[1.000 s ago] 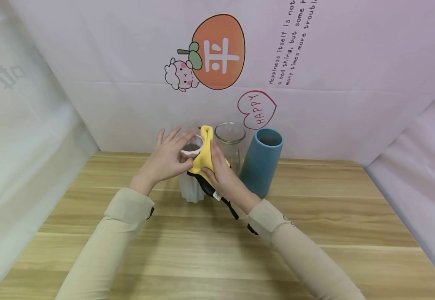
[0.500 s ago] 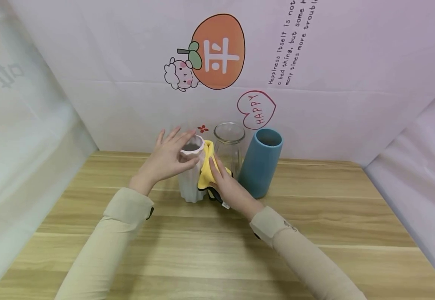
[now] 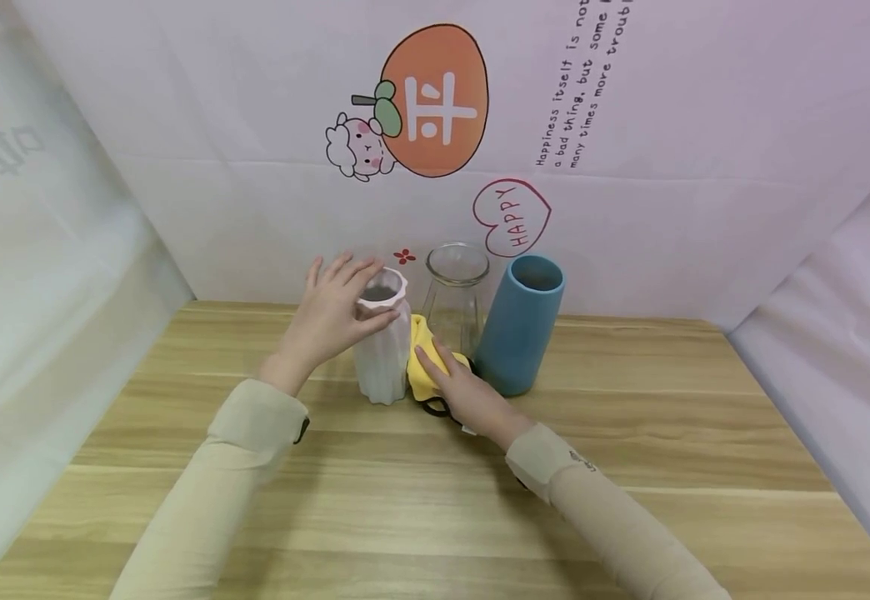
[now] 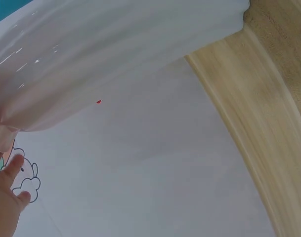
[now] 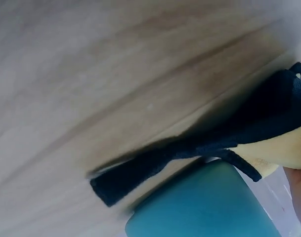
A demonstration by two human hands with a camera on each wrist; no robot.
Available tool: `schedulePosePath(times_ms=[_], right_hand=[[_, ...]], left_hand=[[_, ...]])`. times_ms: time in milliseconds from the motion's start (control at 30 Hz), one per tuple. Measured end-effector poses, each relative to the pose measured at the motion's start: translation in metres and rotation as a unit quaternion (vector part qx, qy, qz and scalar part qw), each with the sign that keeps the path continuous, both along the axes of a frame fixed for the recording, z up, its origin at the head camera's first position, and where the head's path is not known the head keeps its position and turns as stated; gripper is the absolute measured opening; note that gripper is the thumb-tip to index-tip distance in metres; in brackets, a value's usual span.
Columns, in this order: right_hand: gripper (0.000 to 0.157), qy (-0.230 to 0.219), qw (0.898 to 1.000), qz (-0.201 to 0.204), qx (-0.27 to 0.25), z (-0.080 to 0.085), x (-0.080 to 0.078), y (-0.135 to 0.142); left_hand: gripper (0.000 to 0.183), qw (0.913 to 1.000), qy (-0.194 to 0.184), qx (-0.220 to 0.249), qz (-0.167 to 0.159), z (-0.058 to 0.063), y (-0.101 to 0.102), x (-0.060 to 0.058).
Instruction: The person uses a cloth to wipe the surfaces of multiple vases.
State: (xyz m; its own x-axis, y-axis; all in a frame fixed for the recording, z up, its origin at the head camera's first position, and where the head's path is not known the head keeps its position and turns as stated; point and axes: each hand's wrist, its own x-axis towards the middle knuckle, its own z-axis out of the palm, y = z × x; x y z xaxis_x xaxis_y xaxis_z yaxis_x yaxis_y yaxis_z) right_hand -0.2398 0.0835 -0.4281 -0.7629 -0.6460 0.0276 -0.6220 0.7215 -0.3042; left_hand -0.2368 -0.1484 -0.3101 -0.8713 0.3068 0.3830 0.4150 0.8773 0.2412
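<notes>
A white ribbed vase [image 3: 382, 358] stands upright on the wooden table. My left hand [image 3: 326, 315] holds it at the neck, thumb across the front and fingers round the far side of the rim. In the left wrist view the vase [image 4: 115, 54] fills the upper left, with a few fingertips [image 4: 13, 168] beside its rim. My right hand [image 3: 472, 402] grips a yellow cloth [image 3: 423, 367] against the vase's lower right side. Black edging and a loop hang below the cloth. The right wrist view shows the cloth's dark side [image 5: 259, 111] trailing over the tabletop.
Just behind the cloth stands a clear glass vase [image 3: 453, 312]. A tapered blue vase [image 3: 519, 342] is to its right, close to my right hand. White printed fabric [image 3: 255, 225] hangs behind the table [image 3: 667, 417] and along both sides.
My right hand has slid the cloth from the white vase's rim down its right side toward the base. The left hand keeps its hold on the neck.
</notes>
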Motion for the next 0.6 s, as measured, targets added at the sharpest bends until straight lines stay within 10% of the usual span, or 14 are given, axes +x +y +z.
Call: schedulePosePath(times_ms=[267,600], right_hand=[[0.064,0.097,0.988,0.001,-0.117,0.02,0.0,-0.006],[0.068,0.09,0.97,0.007,-0.227,0.065,0.0,-0.024]], left_hand=[[0.067,0.9995,0.019,0.024,-0.013,0.001,-0.003,0.0],[0.068,0.9986,-0.006,0.036,-0.038,0.003,-0.009,-0.001]])
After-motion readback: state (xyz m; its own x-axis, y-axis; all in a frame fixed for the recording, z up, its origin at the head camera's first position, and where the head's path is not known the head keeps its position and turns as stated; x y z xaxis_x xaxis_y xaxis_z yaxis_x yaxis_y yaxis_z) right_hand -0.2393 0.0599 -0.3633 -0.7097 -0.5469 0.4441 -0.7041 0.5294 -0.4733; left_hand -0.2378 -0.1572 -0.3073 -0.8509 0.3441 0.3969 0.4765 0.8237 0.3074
